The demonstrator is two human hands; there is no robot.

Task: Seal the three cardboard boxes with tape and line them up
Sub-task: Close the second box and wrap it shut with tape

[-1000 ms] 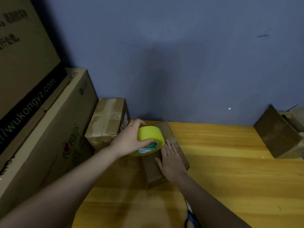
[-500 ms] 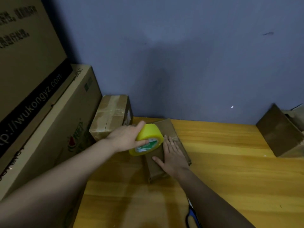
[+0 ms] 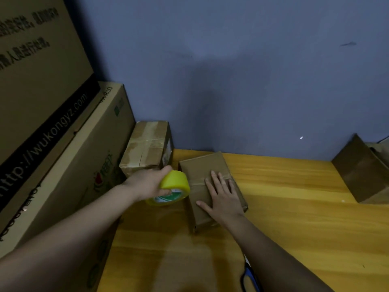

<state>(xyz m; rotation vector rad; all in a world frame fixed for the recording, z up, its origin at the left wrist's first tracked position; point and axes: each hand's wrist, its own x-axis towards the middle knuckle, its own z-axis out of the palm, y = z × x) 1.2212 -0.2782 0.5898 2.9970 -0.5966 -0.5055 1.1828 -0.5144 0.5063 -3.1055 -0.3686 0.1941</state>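
Left hand clamps the yellow tape roll at the box's left edge; right hand presses flat, fingers straight; bare counter rightward.

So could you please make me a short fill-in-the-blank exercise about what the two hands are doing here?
1. The left hand grips a roll of tape whose colour is ____.
2. The right hand lies flat on the small ____ in the middle.
3. The box stands on a ____ table.
4. Blue-handled scissors lie under the ____ forearm.

Missing words: yellow; box; wooden; right
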